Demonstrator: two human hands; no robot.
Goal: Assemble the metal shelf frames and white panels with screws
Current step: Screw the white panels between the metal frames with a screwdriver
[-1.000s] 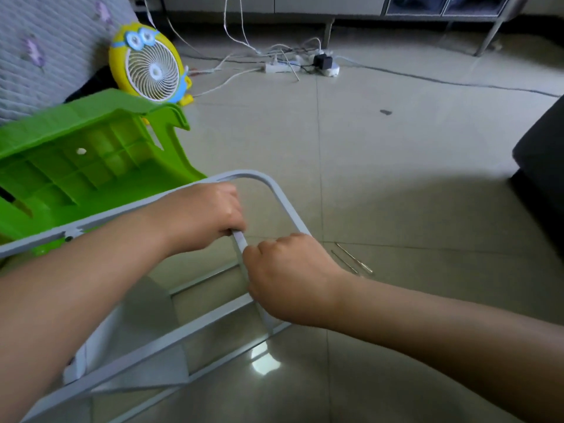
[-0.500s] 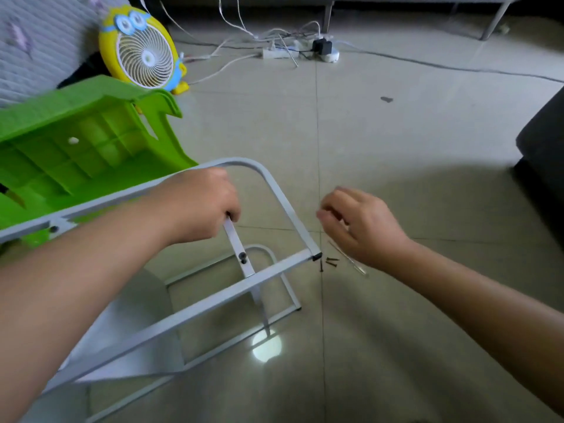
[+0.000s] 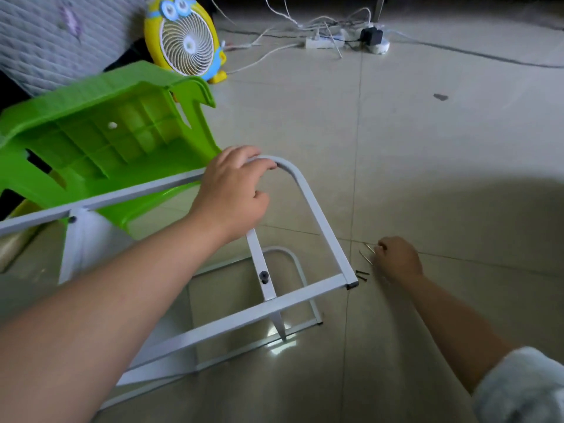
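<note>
Screws (image 3: pixel 362 274) on the floor beside the frame's foot now draw my right hand (image 3: pixel 398 260), fingers curling over them, while my left hand (image 3: pixel 233 190) still clasps the metal frame (image 3: pixel 317 215) top for the next fastening.

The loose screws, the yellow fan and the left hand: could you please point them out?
loose screws (image 3: pixel 363 275), head view, black shafts on floor.
yellow fan (image 3: pixel 187 44), head view, white grille centre.
left hand (image 3: pixel 233 190), head view, back of hand.
</note>
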